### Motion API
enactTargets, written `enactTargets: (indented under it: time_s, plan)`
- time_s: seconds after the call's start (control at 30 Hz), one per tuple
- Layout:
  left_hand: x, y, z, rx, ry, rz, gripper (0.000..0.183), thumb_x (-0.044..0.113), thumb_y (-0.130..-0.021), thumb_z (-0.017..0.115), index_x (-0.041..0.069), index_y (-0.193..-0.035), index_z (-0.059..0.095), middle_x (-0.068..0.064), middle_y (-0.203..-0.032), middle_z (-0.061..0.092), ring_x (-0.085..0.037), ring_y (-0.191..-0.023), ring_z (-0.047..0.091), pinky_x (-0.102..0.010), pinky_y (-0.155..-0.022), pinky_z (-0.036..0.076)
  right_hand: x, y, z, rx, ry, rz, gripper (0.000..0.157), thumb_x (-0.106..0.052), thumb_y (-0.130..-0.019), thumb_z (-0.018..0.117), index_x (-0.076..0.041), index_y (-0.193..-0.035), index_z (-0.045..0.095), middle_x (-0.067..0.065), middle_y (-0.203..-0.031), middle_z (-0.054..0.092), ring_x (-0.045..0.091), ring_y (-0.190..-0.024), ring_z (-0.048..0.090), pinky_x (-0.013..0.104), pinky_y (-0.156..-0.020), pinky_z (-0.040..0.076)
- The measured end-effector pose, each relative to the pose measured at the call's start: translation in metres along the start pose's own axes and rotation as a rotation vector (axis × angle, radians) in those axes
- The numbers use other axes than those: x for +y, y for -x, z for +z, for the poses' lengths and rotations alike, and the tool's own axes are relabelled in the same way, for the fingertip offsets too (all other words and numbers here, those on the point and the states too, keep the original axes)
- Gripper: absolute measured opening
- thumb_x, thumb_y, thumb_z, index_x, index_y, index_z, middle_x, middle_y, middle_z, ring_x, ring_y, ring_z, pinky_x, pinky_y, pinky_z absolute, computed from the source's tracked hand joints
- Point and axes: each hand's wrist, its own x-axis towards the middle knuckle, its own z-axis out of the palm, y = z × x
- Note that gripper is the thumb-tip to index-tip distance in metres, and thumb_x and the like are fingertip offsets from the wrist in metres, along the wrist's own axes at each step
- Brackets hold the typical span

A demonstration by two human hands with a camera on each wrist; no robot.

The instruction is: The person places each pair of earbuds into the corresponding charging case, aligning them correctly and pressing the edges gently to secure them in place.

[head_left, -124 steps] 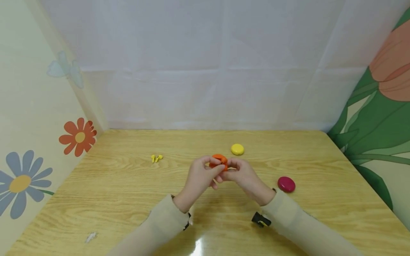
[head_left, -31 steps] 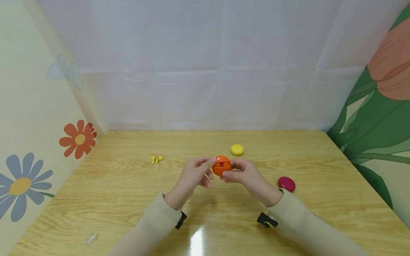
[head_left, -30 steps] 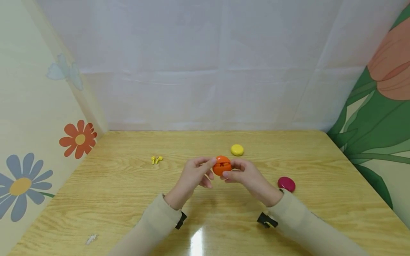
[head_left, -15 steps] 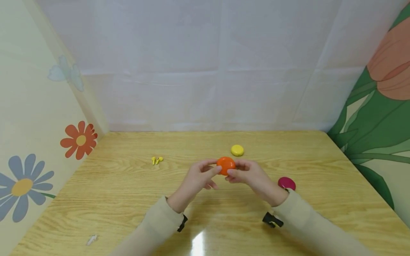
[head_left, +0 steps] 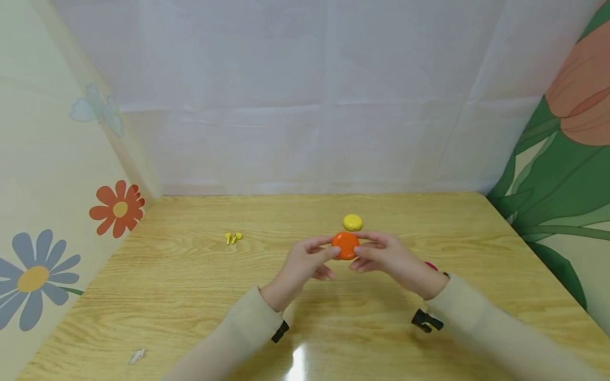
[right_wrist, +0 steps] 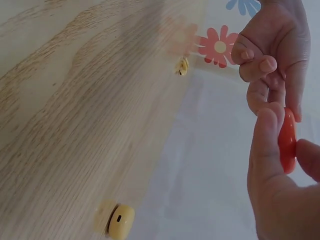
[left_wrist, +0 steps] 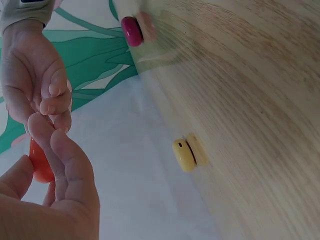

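Both hands hold a round, glossy orange earbud case (head_left: 346, 245) above the table, its lid closed and its smooth face toward the head camera. My left hand (head_left: 303, 267) pinches its left edge between thumb and fingers, also plain in the left wrist view, where the orange case (left_wrist: 41, 162) is partly hidden by fingers. On the opposite edge, my right hand (head_left: 392, 260) pinches with thumb and fingertips; the right wrist view shows the orange case (right_wrist: 287, 140) edge-on. Whether earbuds lie inside cannot be seen.
A closed yellow case (head_left: 352, 222) rests just behind the hands. Two yellow earbuds (head_left: 233, 238) lie at the left on the wooden table (head_left: 200, 296). A magenta case (head_left: 431, 265) is mostly hidden behind the right wrist. A small pale mark (head_left: 136, 355) is at front left.
The orange case, gaping a second ago, is now closed. Both hands have shifted right with it, and the right forearm now covers most of the magenta case.
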Motion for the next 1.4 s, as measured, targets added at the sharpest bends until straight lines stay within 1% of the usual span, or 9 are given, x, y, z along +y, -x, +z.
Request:
enactTargets:
  time_s: [0.1,0.27,0.4,0.53,0.77,0.93,1.17,1.37,1.4]
  plan:
    - [0.000,-0.001,0.000,-0.026,0.010,-0.026,0.044,0.028,-0.094,0.067,0.008,-0.132,0.060,-0.007,-0.100,0.072,-0.012,-0.059,0.064,-0.028,-0.063,0.052,-0.001,0.002,-0.008,-0.033,-0.006,0.020,0.056,-0.009,-0.099,0.055,0.015,-0.143,0.030,0.016,-0.101,0.070,0.018,-0.082,0.069,0.034,-0.077,0.056]
    - [-0.001,-0.004,0.004,-0.036,0.030,-0.073,0.040,0.025,-0.094,0.067,0.010,-0.130,0.062,-0.008,-0.099,0.073,-0.009,-0.057,0.063,-0.024,-0.061,0.051,-0.001,0.004,-0.021,-0.095,-0.008,0.054,0.058,-0.011,-0.098,0.058,0.012,-0.144,0.031,0.015,-0.104,0.070,0.020,-0.083,0.070,0.035,-0.077,0.057]
    - [-0.002,-0.007,0.010,-0.033,0.049,-0.081,0.039,0.022,-0.093,0.068,0.008,-0.129,0.063,-0.010,-0.098,0.073,-0.008,-0.054,0.061,-0.025,-0.061,0.053,0.000,0.005,-0.031,-0.129,-0.011,0.085,0.059,-0.013,-0.098,0.059,0.010,-0.146,0.031,0.014,-0.105,0.069,0.021,-0.084,0.070,0.038,-0.079,0.056]
    - [-0.003,-0.009,0.017,-0.032,0.052,-0.078,0.040,0.022,-0.092,0.069,0.008,-0.129,0.063,-0.011,-0.096,0.073,-0.007,-0.053,0.061,-0.027,-0.063,0.054,0.000,0.007,-0.038,-0.145,-0.016,0.108,0.061,-0.012,-0.098,0.059,0.011,-0.146,0.030,0.013,-0.104,0.070,0.020,-0.083,0.070,0.038,-0.079,0.056]
    - [-0.003,-0.011,0.027,-0.043,0.075,-0.089,0.039,0.022,-0.092,0.069,0.011,-0.129,0.063,-0.008,-0.097,0.073,-0.009,-0.055,0.062,-0.030,-0.066,0.055,-0.002,0.009,-0.050,-0.130,-0.015,0.158,0.063,-0.010,-0.096,0.061,0.011,-0.146,0.028,0.015,-0.108,0.070,0.021,-0.081,0.071,0.036,-0.075,0.057]
    - [-0.002,-0.016,0.034,-0.055,0.075,-0.112,0.039,0.023,-0.092,0.069,0.012,-0.130,0.063,-0.009,-0.099,0.072,-0.009,-0.057,0.063,-0.035,-0.071,0.057,-0.003,0.012,-0.059,-0.121,0.001,0.182,0.064,-0.010,-0.097,0.060,0.012,-0.146,0.026,0.016,-0.108,0.069,0.021,-0.080,0.071,0.036,-0.073,0.057]
    - [-0.002,-0.027,0.045,-0.078,0.119,-0.153,0.040,0.022,-0.093,0.068,0.013,-0.131,0.062,-0.008,-0.099,0.073,-0.008,-0.057,0.063,-0.032,-0.071,0.057,-0.005,0.015,-0.071,-0.094,0.033,0.213,0.066,-0.012,-0.098,0.060,0.011,-0.148,0.023,0.014,-0.108,0.069,0.022,-0.082,0.071,0.035,-0.073,0.057]
    - [-0.002,-0.037,0.054,-0.074,0.146,-0.187,0.039,0.020,-0.093,0.068,0.013,-0.131,0.063,-0.006,-0.100,0.073,-0.009,-0.058,0.064,-0.031,-0.071,0.057,-0.003,0.016,-0.080,-0.058,0.036,0.229,0.067,-0.011,-0.098,0.059,0.011,-0.148,0.021,0.012,-0.106,0.069,0.022,-0.082,0.070,0.037,-0.076,0.057]
    - [-0.002,-0.038,0.056,-0.075,0.147,-0.193,0.038,0.020,-0.093,0.068,0.013,-0.130,0.063,-0.005,-0.099,0.073,-0.009,-0.059,0.064,-0.029,-0.070,0.056,-0.002,0.016,-0.081,-0.053,0.029,0.228,0.067,-0.011,-0.098,0.059,0.012,-0.148,0.021,0.011,-0.105,0.070,0.022,-0.082,0.070,0.037,-0.076,0.057]
